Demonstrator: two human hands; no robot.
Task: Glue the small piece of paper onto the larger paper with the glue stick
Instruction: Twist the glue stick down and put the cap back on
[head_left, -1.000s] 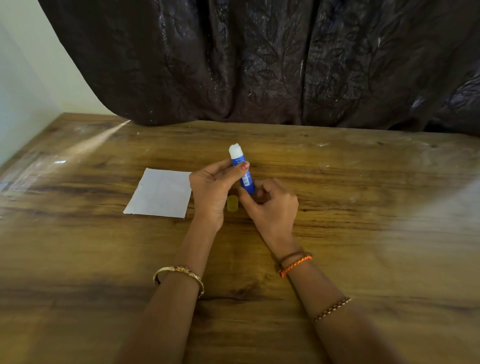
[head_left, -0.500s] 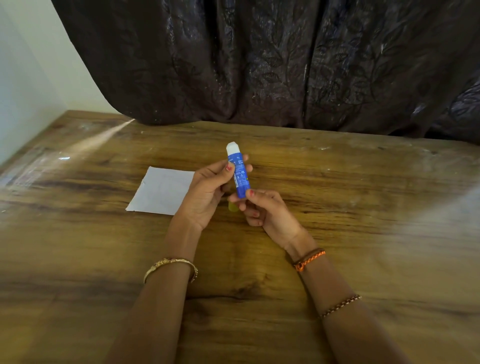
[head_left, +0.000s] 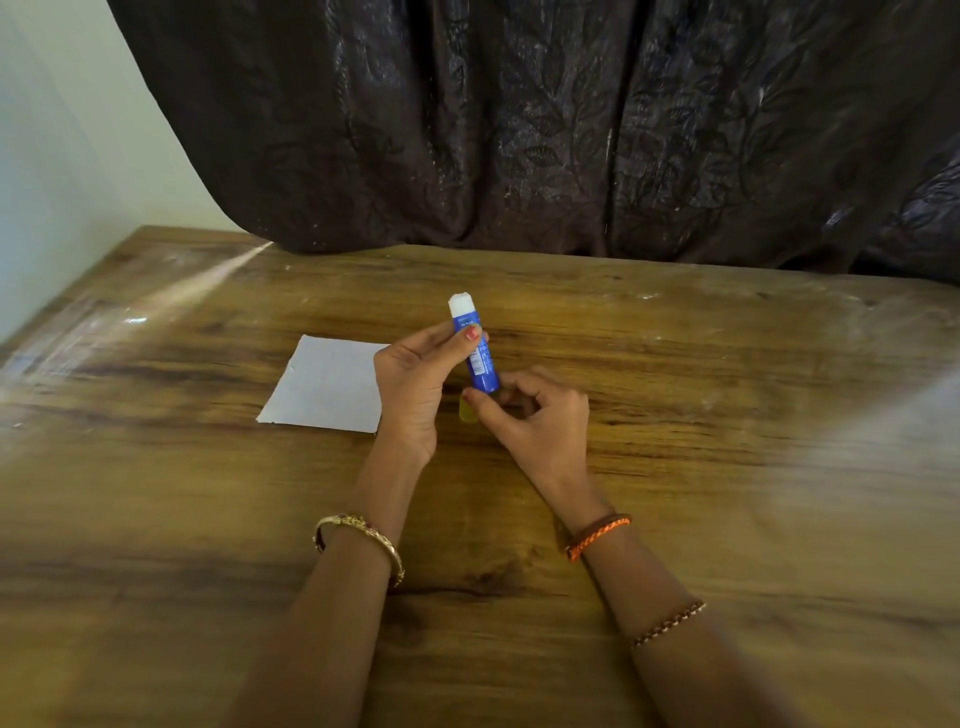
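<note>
A blue glue stick (head_left: 478, 358) with its white glue tip exposed stands nearly upright above the table. My left hand (head_left: 415, 395) grips its barrel between thumb and fingers. My right hand (head_left: 535, 415) pinches the bottom end of the stick. A small yellow object (head_left: 466, 410), perhaps the cap, lies on the table just below the stick. A white sheet of paper (head_left: 327, 384) lies flat to the left, partly behind my left hand. I cannot make out a separate smaller piece of paper.
The wooden table (head_left: 727, 441) stretches wide to the right and toward me. A dark patterned curtain (head_left: 519, 130) hangs along the far edge. A pale wall (head_left: 62, 156) borders the left side.
My right hand has curled back around the bottom of the glue stick, fingers turning at its base. The stick stays upright in my left hand.
</note>
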